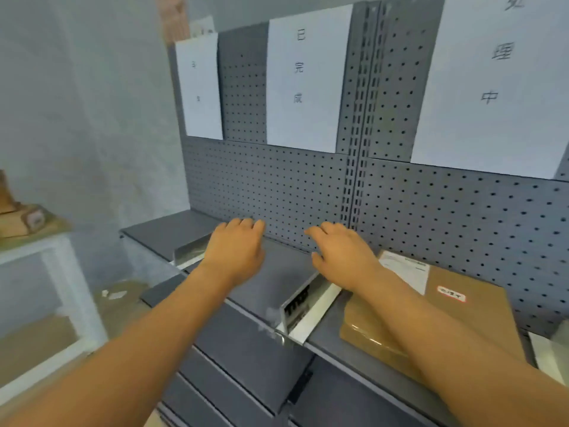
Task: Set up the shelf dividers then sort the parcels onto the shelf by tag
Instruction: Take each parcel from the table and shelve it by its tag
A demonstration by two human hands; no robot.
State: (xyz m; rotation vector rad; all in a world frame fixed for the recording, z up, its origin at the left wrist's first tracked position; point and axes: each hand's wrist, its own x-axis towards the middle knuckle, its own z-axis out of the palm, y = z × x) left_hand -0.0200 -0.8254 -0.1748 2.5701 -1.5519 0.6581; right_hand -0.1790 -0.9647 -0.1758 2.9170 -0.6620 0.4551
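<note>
Both hands, left (235, 248) and right (341, 257), hover empty, fingers loosely curled, over the shelf (264, 282). The right forearm could nudge the near divider (303, 303) crooked. Count: two dividers, far one (189, 249); one parcel (455, 306) right of the near divider; three signs.

Parcel sorting room or small stockroom; grey metal shelf (264, 291) with perforated back panel (431, 204) fills 12 to 3 o'clock; white paper signs (304, 81) with printed characters stuck on the panel; brown taped parcel (462, 306) with shipping label at 4 o'clock; more cardboard boxes (21, 220) on white stand (58, 266) at 9 o'clock; plain grey wall (86, 103) at 10 o'clock.
</note>
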